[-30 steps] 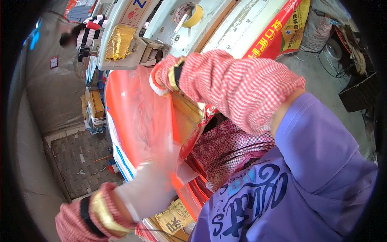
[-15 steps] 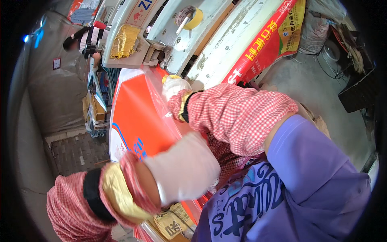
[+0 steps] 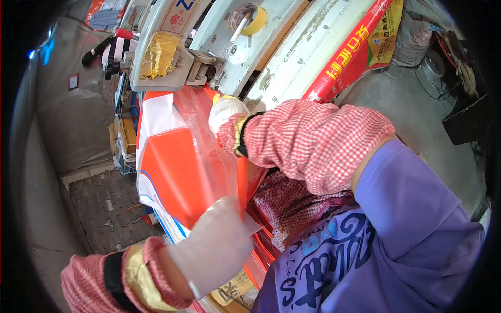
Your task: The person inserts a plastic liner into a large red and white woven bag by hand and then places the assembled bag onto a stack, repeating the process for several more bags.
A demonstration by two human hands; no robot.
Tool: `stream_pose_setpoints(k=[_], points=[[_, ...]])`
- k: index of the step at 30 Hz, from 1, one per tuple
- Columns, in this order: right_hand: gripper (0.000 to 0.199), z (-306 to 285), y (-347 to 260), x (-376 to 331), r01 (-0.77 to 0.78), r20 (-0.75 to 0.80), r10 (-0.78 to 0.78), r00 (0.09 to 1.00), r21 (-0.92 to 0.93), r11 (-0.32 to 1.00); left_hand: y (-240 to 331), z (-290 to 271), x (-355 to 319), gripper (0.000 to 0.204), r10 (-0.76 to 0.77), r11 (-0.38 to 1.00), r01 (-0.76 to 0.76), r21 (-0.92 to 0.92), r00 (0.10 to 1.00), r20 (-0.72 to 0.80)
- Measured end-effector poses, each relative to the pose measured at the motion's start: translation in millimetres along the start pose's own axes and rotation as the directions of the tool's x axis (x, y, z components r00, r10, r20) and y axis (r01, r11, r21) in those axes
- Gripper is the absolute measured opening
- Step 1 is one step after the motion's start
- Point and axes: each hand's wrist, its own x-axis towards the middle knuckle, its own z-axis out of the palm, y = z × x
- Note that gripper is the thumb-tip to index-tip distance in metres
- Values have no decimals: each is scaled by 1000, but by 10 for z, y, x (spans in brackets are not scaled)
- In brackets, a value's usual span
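Two gloved hands grip one orange and white plastic bag (image 3: 175, 172) that stands on edge in front of the person. The left hand (image 3: 214, 248), in a pale glove, is closed on the bag's near edge, its fingers folded out of sight behind the glove's back. The right hand (image 3: 227, 112) is clamped on the far top edge; only the white knuckles show, the rest hidden by a clear plastic film (image 3: 209, 141) that rises off the bag and blurs what lies behind it. Both hands are well apart. The red checked sleeve (image 3: 313, 141) of the right arm crosses the middle and covers the stack of bags (image 3: 261, 250) below, of which only red edges peep out. Behind the bag sits a pale green machine (image 3: 219, 36) with a roll of yellow tape (image 3: 250, 18) on top and a gold foil wad (image 3: 156, 52) beside it. A woven mat (image 3: 104, 208) lies on the floor at left.
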Motion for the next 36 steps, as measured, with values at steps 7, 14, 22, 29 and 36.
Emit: stream_pose_setpoints(k=[7,14,22,29,36], points=[[13,306,-64,62,-119,-274,110,955,-19,993,-881,-193,154,23,-325,942,328,74,944,-50],[14,267,-71,70,-128,-264,127,956,16,992,-1190,-420,-643,40,-490,765,503,401,860,-144],[15,158,-294,331,-103,-268,114,957,54,993,-253,-168,216,15,94,959,-184,-216,925,-369],[15,-22,-399,307,-129,-300,142,943,60,990,-134,-99,31,11,11,955,-71,-289,979,-205],[16,-81,-341,220,-143,-312,149,938,43,989,-278,-190,369,12,-81,955,-34,-296,926,-368]])
